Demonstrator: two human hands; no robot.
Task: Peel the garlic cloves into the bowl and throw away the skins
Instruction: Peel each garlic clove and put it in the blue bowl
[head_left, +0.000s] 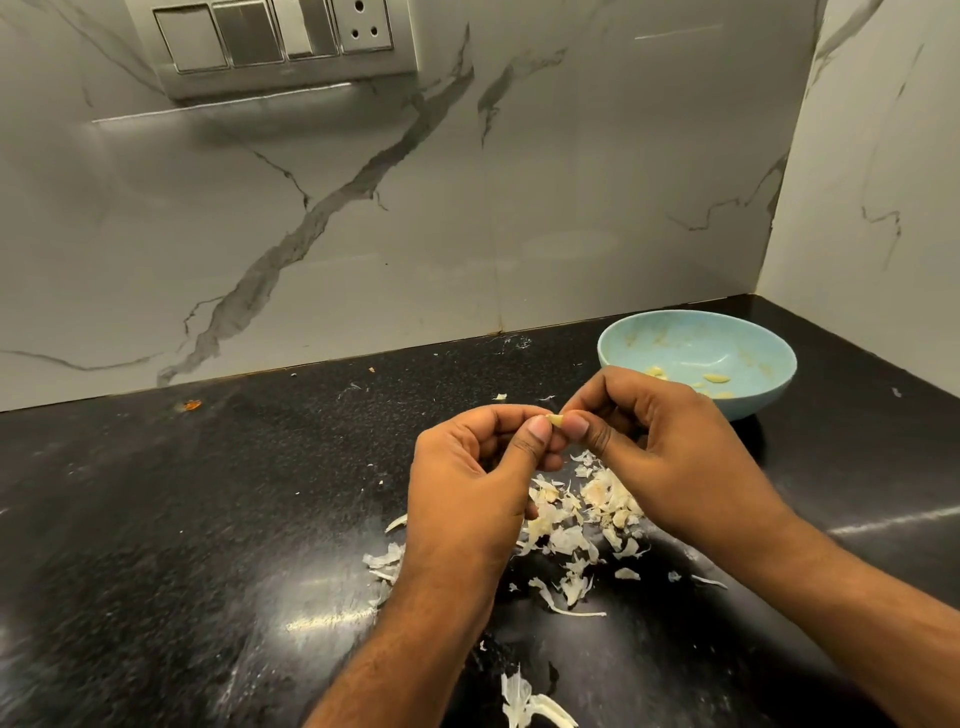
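Two hands meet above the black bench (208, 519), pinching one small garlic clove (556, 420) between them. The left hand (467, 499) holds it with thumb and forefinger closed narrow on its near end, the other fingers curled loosely into the palm. The right hand (670, 447) pinches the clove's far end, its thumb tip touching the left thumb tip and its remaining fingers bent over above. Only a pale sliver of the clove shows between the fingertips; whether skin still clings to it cannot be told.

Directly below the fingers lies a heap of papery garlic skins (576, 519), spreading toward the wrists, with more scraps nearer the camera by the left forearm. Beyond the right hand's knuckles, partly hidden by them, stands a light blue bowl (696, 343) with a few peeled cloves (717, 378) in its bottom. Behind everything rises a grey-veined marble wall (467, 182) carrying a switch plate (275, 41).
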